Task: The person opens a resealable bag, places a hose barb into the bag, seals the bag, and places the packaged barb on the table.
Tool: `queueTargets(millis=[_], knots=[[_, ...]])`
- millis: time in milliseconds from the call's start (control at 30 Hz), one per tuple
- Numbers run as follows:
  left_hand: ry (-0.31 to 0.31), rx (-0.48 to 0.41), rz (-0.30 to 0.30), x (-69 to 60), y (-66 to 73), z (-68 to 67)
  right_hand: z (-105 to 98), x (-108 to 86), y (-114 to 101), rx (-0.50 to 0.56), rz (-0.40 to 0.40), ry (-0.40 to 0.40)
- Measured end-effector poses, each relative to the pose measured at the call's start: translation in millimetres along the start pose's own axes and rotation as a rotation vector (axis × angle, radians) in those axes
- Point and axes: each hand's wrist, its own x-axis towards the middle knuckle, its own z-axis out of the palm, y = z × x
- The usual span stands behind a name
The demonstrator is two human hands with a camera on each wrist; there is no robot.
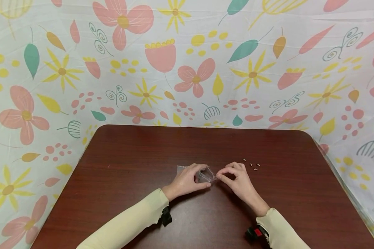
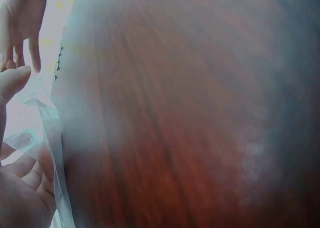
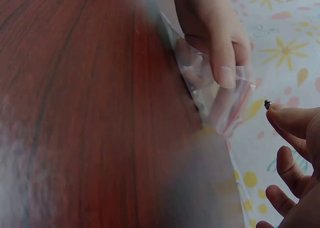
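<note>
Pieces (image 1: 255,169) too small to identify, bag (image 1: 207,175) partly behind fingers (image 1: 191,170), sleeves (image 1: 127,219) cropped

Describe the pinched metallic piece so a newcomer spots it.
Over the brown table, find the right hand beside the clear plastic bag. That hand's fingers pinch a tiny metallic piece. Four similar pieces lie loose on the table; this one is held.

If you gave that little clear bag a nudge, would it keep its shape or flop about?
The clear bag would probably flop: its thin film looks creased and bent in the left hand. It is likely light for its size, since the film is see-through and thin. Its mouth might sag if released, as that hand seems to hold it open.
</note>
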Motion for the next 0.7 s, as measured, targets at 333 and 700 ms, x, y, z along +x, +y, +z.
queueTargets(millis=[333, 700], knots=[[0.009, -0.003, 0.022, -0.6, 0.2, 0.2, 15, 12.0, -4, 0.017, 0.082, -0.106], [0.014, 0.031, 0.019, -1.9, 3.5, -1.0, 23, 20.3, -6, 0.019, 0.111, -0.207]])
